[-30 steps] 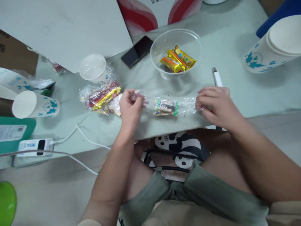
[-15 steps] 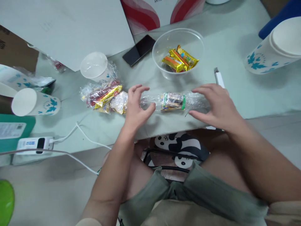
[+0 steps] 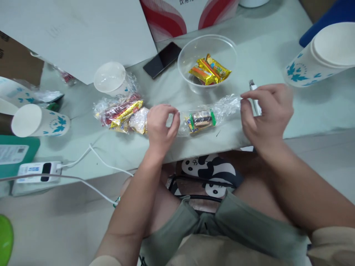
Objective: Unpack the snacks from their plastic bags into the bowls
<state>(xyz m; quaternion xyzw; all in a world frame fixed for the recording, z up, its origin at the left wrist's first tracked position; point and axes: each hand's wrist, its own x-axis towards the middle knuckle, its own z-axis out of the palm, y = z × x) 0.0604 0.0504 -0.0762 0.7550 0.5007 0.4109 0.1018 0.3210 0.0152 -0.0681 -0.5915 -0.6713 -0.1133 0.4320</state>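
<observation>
A bundle of small wrapped snacks point(image 3: 202, 120) with green edges lies in clear plastic wrap point(image 3: 226, 108) at the table's front edge. The thumb and forefinger of my right hand point(image 3: 268, 112) pinch the wrap's right end, which is drawn out and crumpled. My left hand point(image 3: 160, 125) pinches the wrap on the bundle's other side, its fingers curled into a ring. Just left of that hand is a pile of wrapped snacks point(image 3: 122, 112) in clear film. A slim white tool with a metal tip point(image 3: 253, 92) is partly hidden behind my right hand.
Behind the bundle stands a clear plastic bowl point(image 3: 184, 75) with several gold snack packets. A phone point(image 3: 162, 60) lies beside it. Paper cups point(image 3: 306, 68) lean at right; another cup point(image 3: 57, 122) lies at left near a white device point(image 3: 33, 171) with a cable.
Both hands have gone from spread fingers to pinching the wrap's ends. My right hand has moved right and slightly up, stretching the wrap, and the bundle has tilted.
</observation>
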